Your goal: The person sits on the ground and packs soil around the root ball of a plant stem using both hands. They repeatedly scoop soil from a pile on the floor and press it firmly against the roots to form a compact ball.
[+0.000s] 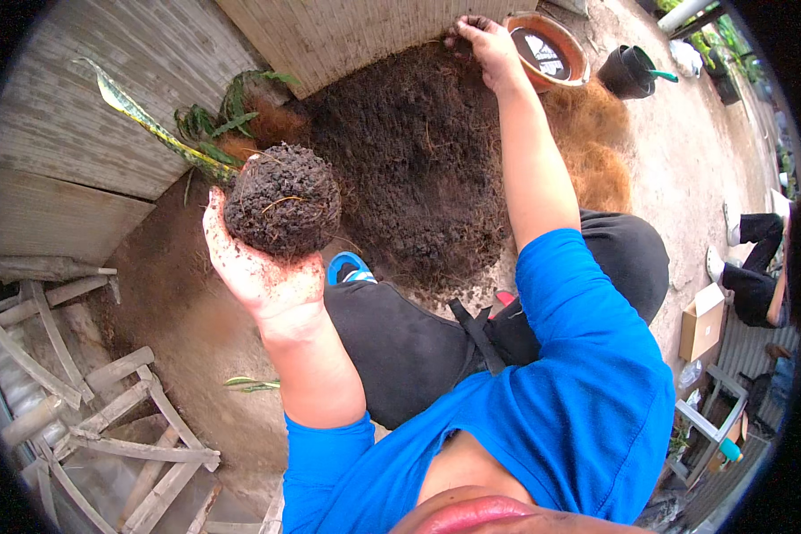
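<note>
My left hand (pixel 260 267) holds a round ball of dark soil and fibres (pixel 284 200), palm underneath. A long variegated leaf (pixel 167 137), green with yellow edges, sticks out from the ball to the upper left. My right hand (pixel 484 43) is stretched out over the far edge of a heap of dark soil (pixel 420 160), beside the rim of an orange-brown basin (pixel 577 50) with dark liquid in it. Its fingers are soiled and bent; whether they pinch anything is too small to tell.
Brown fibre (pixel 601 167) lies right of the soil. Black pots (pixel 627 72) with a green-handled tool stand beyond. Boards (pixel 334 40) border the far side, ferns (pixel 230 113) beside them. Wooden framing (pixel 147 450) is at lower left. Another person's legs (pixel 751 267) and a cardboard box (pixel 701 327) are at right.
</note>
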Available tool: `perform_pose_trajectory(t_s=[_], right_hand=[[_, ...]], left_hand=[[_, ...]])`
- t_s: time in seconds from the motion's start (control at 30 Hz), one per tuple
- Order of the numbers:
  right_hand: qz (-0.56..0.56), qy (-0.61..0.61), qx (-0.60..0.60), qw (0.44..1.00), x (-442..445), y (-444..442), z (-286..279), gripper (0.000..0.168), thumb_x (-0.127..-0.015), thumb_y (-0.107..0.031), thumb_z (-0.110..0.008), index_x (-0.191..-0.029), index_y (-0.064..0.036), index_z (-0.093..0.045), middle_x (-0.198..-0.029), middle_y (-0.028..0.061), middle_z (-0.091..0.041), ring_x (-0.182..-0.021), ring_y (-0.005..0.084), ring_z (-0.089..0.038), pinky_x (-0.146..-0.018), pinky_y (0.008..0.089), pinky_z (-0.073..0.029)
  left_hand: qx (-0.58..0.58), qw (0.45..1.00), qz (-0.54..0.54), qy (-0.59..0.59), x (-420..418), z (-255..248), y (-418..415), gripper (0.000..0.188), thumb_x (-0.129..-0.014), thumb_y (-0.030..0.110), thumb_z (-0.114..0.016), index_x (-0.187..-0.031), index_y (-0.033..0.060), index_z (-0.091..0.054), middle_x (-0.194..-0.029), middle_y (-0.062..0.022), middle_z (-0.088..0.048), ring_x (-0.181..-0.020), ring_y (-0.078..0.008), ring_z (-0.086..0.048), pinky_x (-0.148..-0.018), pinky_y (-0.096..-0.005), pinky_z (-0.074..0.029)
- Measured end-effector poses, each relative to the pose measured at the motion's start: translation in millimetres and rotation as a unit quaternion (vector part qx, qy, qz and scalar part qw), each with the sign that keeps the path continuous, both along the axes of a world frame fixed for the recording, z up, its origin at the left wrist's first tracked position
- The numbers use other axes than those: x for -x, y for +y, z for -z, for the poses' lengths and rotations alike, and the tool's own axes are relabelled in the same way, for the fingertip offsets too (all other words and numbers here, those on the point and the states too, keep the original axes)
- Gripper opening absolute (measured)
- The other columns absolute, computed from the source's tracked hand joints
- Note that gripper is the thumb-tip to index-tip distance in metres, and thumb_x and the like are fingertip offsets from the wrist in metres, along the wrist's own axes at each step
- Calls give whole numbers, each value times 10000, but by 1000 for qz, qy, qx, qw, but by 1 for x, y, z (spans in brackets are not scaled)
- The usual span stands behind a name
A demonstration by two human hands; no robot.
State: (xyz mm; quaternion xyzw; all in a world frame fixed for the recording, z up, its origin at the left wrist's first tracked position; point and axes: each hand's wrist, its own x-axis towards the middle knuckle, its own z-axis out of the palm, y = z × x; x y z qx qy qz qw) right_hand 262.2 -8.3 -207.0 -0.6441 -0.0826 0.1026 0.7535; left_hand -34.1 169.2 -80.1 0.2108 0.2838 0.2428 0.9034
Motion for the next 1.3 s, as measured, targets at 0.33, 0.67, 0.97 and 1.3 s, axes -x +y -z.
perform_pose_trajectory(t_s=[0.33, 0.67, 0.97, 1.3], right_hand=[[132, -74, 281, 948, -35, -19, 80, 346, -801, -208, -572, -1083, -14, -523, -862, 113, -623, -761, 208, -596, -660, 326, -471], [-130, -104, 717, 677, 155, -57, 181, 256, -771, -155, -464, -957, -54, -609, -1028, 128, -582, -1008, 274, -544, -864, 432, -402], [-143, 53, 738, 657, 201, -16, 211, 610, -824, -380, -526, -1271, 7, -379, -1275, 205, -409, -1210, 363, -360, -970, 458, -316], [-203, 61, 716, 665, 215, 9, 201, 484, -759, -332, -613, -1113, -16, -519, -1162, 163, -463, -1097, 308, -440, -902, 390, -410]], left_hand=[[34, 997, 33, -62, -1, 3, 7, 393, -863, 333, -411, -1061, 35, -575, -1070, -148, -593, -985, -351, -553, -882, -557, -392], [21, 999, 33, -37, 0, -1, 4, 377, -866, 327, -403, -1042, 51, -589, -1065, -145, -596, -987, -352, -552, -890, -577, -377], [51, 993, 68, -77, -1, -1, 2, 380, -874, 305, -376, -1058, 45, -584, -1098, -147, -583, -1021, -356, -535, -915, -590, -348], [-1, 999, 24, 38, -14, -1, -5, 379, -871, 308, -390, -1070, 47, -580, -1101, -159, -577, -1028, -384, -521, -923, -587, -344]])
